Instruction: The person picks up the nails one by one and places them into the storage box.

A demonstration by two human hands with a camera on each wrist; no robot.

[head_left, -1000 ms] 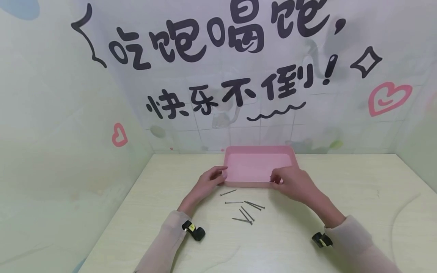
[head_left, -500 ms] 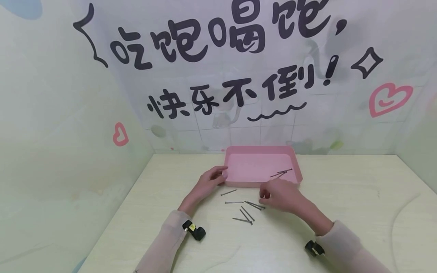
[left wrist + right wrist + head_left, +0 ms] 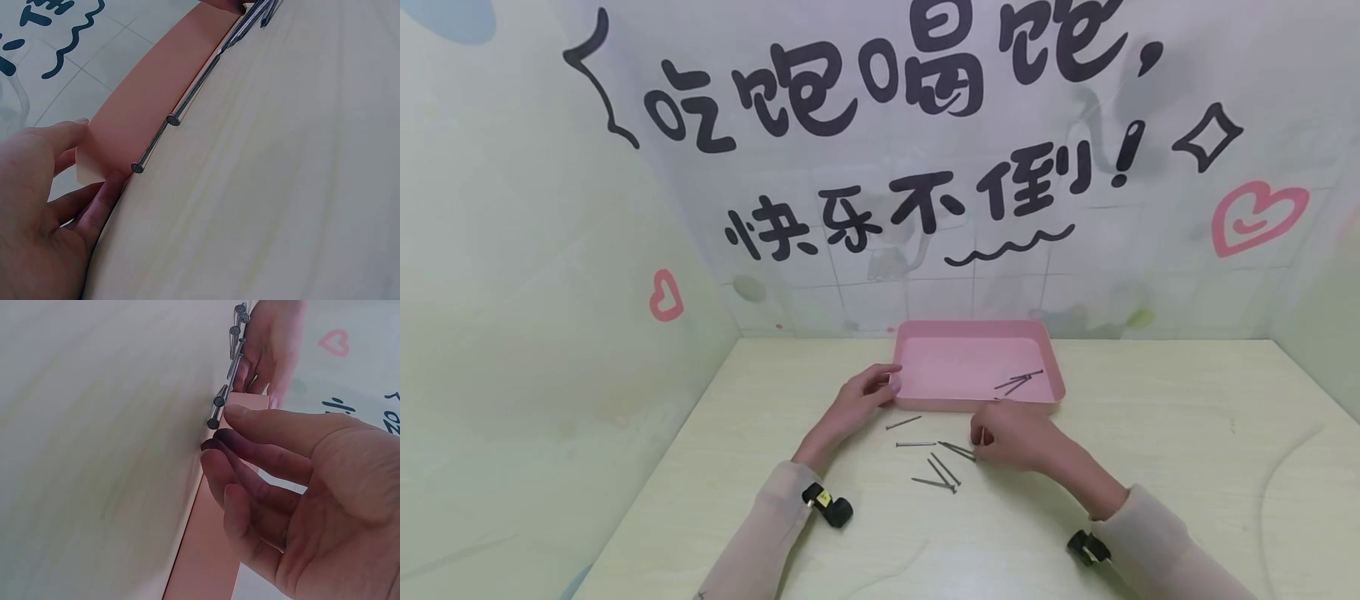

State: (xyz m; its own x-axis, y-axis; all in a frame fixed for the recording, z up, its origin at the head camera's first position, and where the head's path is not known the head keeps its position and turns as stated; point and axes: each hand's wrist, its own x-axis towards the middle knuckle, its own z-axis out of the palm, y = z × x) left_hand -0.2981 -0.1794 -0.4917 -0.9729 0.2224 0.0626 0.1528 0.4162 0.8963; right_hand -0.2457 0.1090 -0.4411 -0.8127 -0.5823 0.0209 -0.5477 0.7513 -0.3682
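In the head view a pink tray [image 3: 947, 362] stands at the back of the table, with several nails [image 3: 1018, 381] inside its right part. The left hand [image 3: 859, 402] holds the tray's left end, thumb and fingers about its corner, as the left wrist view also shows. In front of the tray lie several loose nails [image 3: 943, 472]. The right hand [image 3: 1021, 437] is down at the rightmost pair of nails [image 3: 957, 451]. In the right wrist view its thumb and index finger stand apart beside the nail heads [image 3: 213, 424]; the other fingers are bent.
The pale wooden table [image 3: 1157, 467] extends to both sides and in front. A white backdrop [image 3: 865, 300] with black lettering rises right behind the tray. Each sleeve carries a small black wrist camera [image 3: 827, 505].
The right hand has come out of the tray, leaving nails inside, and moved left and down to the loose nails on the table. The left hand has stayed at the tray's left end.
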